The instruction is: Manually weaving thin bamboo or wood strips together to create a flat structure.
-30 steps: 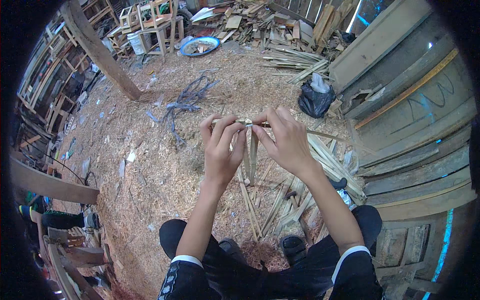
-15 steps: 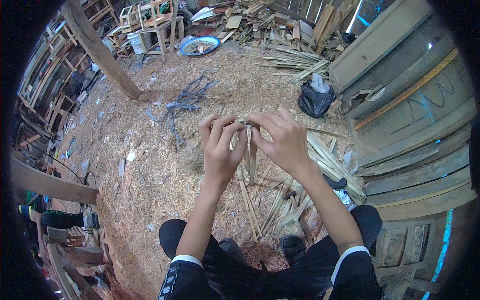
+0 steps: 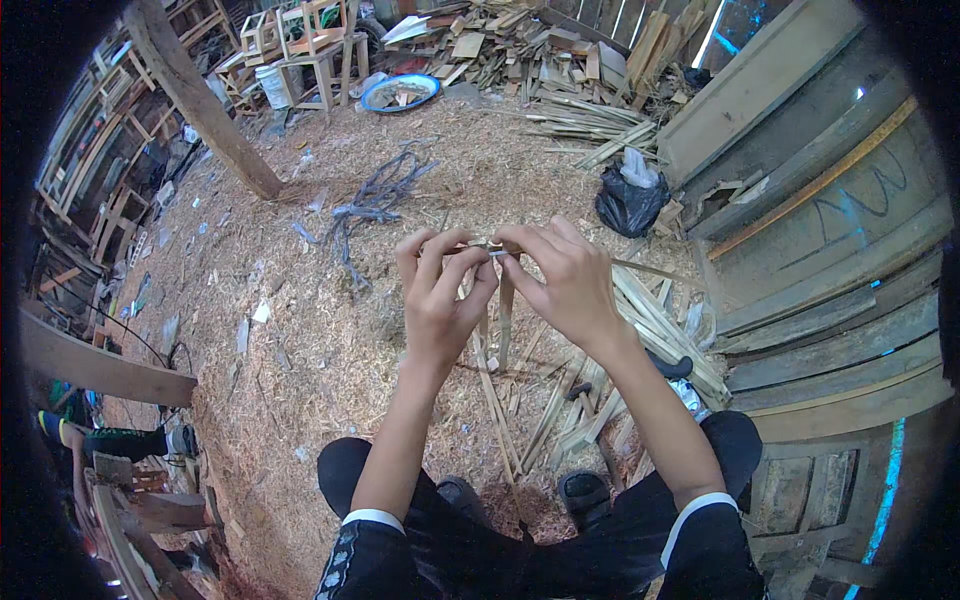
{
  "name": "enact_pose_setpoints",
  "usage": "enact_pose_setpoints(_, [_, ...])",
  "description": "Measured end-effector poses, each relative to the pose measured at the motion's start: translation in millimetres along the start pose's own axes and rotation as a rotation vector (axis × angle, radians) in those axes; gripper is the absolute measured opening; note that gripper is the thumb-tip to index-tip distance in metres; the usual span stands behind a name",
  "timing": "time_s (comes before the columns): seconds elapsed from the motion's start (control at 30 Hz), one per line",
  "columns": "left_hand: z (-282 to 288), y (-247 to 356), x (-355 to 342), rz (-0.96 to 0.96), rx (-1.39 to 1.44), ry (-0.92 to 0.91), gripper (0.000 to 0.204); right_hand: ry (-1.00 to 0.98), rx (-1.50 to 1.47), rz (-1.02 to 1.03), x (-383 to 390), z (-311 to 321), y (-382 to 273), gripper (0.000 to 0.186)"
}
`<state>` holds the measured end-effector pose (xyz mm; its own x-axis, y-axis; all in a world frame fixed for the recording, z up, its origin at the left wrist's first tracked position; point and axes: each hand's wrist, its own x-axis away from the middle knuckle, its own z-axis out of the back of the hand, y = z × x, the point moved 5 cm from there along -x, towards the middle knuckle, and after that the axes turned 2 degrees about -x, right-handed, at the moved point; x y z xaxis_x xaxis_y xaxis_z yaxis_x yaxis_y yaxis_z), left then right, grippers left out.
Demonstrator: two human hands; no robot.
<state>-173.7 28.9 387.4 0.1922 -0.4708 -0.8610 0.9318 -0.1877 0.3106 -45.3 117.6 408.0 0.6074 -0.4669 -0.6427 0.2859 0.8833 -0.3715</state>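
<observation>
My left hand [image 3: 440,300] and my right hand [image 3: 565,280] meet in front of me, fingertips pinched together on the top of thin bamboo strips [image 3: 505,320] that hang down between them. A slender stick [image 3: 650,270] runs out to the right from behind my right hand. Below the hands, more split bamboo strips [image 3: 560,420] lie scattered on the sawdust floor by my feet. I am squatting, with my dark-trousered knees at the lower edge.
A black plastic bag [image 3: 630,200] sits to the right of a pile of slats [image 3: 580,120]. Grey cord [image 3: 375,195] lies ahead on the sawdust. A leaning wooden post [image 3: 200,100], a blue-rimmed basin [image 3: 400,92], wooden stools [image 3: 315,40] and plank walls [image 3: 830,250] surround me.
Both hands stay together on the strips; the fingers have shifted slightly at the top of the bundle. Nothing else moved.
</observation>
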Motion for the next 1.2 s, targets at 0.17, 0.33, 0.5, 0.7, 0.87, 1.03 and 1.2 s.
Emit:
enact_pose_setpoints(0.17, [-0.8,-0.3,0.1,0.016,0.003,-0.003,0.026,-0.033,0.000,0.034,-2.2,3.0,2.7,0.029])
enact_pose_setpoints(0.33, [-5.1,-5.9,2.6,0.084,0.034,-0.052,0.025,-0.013,-0.082,0.065,-3.8,5.0,7.2,0.022])
enact_pose_setpoints(0.5, [-2.8,-6.6,0.0,0.017,-0.046,-0.064,0.021,-0.055,-0.122,-0.085,-2.0,5.7,21.8,0.014])
enact_pose_setpoints(0.7, [1.3,-7.3,1.9,0.034,-0.169,-0.071,0.015,-0.136,-0.062,-0.137,-5.7,8.7,19.1,0.012])
enact_pose_setpoints(0.87, [-6.9,-6.3,12.6,0.011,-0.305,-0.050,0.011,-0.136,-0.189,-0.224,-4.2,10.2,29.9,0.017])
enact_pose_setpoints(1.03, [-1.9,-4.2,18.1,0.037,-0.389,0.119,0.005,-0.171,-0.184,-0.229,-6.9,11.6,29.4,0.023])
enact_pose_setpoints(1.2, [-4.4,3.3,14.3,0.090,-0.327,-0.056,0.006,-0.296,-0.317,-0.378,-2.5,14.6,40.2,0.025])
